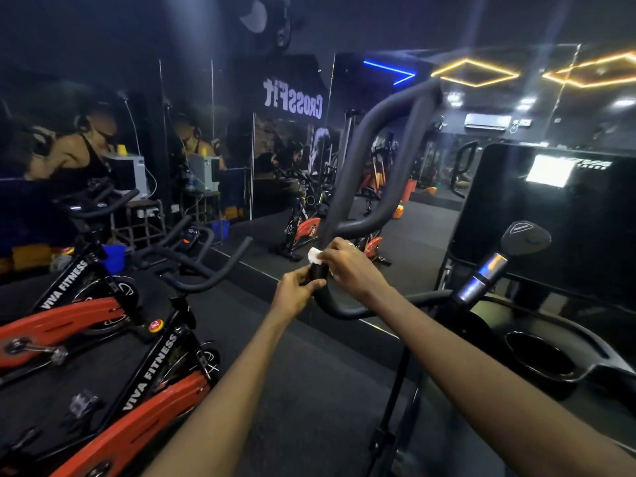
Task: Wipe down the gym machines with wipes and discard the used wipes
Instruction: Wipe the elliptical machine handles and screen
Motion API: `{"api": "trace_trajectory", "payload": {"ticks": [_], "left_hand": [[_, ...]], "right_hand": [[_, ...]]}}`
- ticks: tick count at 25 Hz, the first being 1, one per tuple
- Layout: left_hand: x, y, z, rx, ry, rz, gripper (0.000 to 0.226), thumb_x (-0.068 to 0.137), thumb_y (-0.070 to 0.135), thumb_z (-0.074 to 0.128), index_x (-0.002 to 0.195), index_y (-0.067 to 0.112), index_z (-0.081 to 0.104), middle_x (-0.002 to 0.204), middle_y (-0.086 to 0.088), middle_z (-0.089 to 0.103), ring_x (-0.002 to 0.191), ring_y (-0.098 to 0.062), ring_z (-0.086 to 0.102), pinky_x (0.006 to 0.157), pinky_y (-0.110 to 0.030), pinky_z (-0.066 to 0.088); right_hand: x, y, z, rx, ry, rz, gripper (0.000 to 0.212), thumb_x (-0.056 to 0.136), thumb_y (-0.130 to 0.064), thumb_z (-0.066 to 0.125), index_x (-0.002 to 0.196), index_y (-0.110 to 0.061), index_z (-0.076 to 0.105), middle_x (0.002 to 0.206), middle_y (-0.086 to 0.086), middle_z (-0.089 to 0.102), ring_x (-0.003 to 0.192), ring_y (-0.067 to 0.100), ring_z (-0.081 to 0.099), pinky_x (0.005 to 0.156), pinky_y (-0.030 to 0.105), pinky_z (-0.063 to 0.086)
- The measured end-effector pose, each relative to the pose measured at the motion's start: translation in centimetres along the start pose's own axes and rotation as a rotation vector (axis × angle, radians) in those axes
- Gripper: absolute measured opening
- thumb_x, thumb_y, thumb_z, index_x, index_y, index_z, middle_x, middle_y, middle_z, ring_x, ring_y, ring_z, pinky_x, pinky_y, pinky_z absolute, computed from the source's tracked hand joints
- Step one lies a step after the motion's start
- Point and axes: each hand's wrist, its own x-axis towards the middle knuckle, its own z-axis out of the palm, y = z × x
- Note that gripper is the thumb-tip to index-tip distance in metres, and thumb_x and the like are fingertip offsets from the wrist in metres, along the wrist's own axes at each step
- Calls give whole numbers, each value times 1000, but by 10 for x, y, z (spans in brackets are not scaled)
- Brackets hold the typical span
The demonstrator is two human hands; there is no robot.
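A black looped handlebar (378, 160) of a cardio machine rises in front of me. My left hand (296, 290) grips the bar's lower stem from the left. Just above it, my right hand (351, 266) presses a small white wipe (314, 255) against the same stem, fingers curled around bar and wipe. The machine's dark console (550, 215) with a bright small screen stands to the right.
Two red and black spin bikes (103, 356) marked VIVA FITNESS stand close on my left. A mirror wall (275, 149) runs behind the machines. The console tray with a round cup holder (540, 359) lies at the right. Dark floor stretches between bikes and machine.
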Motion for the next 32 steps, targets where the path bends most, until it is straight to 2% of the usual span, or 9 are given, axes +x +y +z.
{"api": "trace_trajectory", "payload": {"ticks": [5, 9, 12, 16, 18, 21, 24, 29, 32], "left_hand": [[7, -2, -9, -73, -96, -27, 53, 82, -4, 72, 133, 0, 56, 122, -9, 66, 106, -10, 62, 75, -7, 47], [7, -9, -6, -135, -71, -37, 55, 82, -1, 74, 134, 1, 56, 121, -5, 67, 109, -8, 61, 84, -8, 48], [7, -8, -7, -108, -62, -41, 56, 82, 4, 76, 135, 6, 57, 124, -5, 67, 113, -7, 61, 94, -11, 46], [5, -5, -6, -43, -68, -43, 61, 82, 5, 76, 138, 8, 54, 125, -2, 65, 117, -12, 61, 99, -18, 46], [2, 7, -2, 12, -67, 14, 73, 82, -1, 72, 147, 14, 43, 130, 9, 57, 123, -7, 54, 107, -26, 42], [5, 34, 8, 37, 29, 119, 85, 81, -5, 60, 155, 22, 26, 144, 6, 44, 133, -7, 41, 113, -30, 34], [14, 44, 20, 99, 26, 147, 77, 94, 14, 56, 157, 25, 14, 153, -6, 35, 140, -20, 34, 116, -37, 28], [23, 32, 32, 218, 23, 191, 70, 102, 26, 44, 157, 23, -1, 141, -10, 34, 125, -34, 46, 104, -50, 41], [24, 27, 31, 212, 18, 213, 70, 103, 26, 44, 157, 22, 0, 146, -10, 31, 129, -34, 45, 104, -48, 42]], "right_hand": [[-12, -13, 9, 361, 379, 359, 14, 89, -4, 67, 96, -13, 75, 91, 0, 66, 80, -1, 59, 78, 8, 40], [-6, -21, 16, 460, 538, 494, 11, 91, -7, 67, 96, -13, 74, 92, -2, 64, 79, -3, 57, 78, 9, 43], [-14, -17, 19, 341, 397, 313, 11, 92, -3, 64, 98, -6, 72, 94, 1, 60, 85, 6, 57, 81, 10, 43], [1, 1, -4, 86, 155, 120, 11, 90, -3, 61, 94, -1, 72, 90, 12, 58, 83, 30, 59, 73, 41, 50], [20, -3, -23, -38, 57, 68, 12, 89, -2, 59, 90, 0, 70, 89, 15, 55, 83, 35, 57, 69, 47, 49], [45, -4, -46, -125, 32, 66, 13, 83, 2, 58, 84, 1, 71, 88, 17, 56, 85, 38, 58, 70, 45, 47], [64, 7, -62, -132, 34, 135, 17, 83, 3, 58, 85, -1, 74, 87, 15, 60, 83, 35, 61, 69, 39, 47], [66, 20, -63, -90, 198, 105, 18, 88, 0, 61, 101, -4, 73, 96, 13, 60, 89, 30, 59, 75, 37, 49], [48, 19, -55, -135, 127, -19, 23, 92, -8, 61, 113, -3, 69, 107, 13, 57, 95, 29, 57, 84, 38, 52]]}}
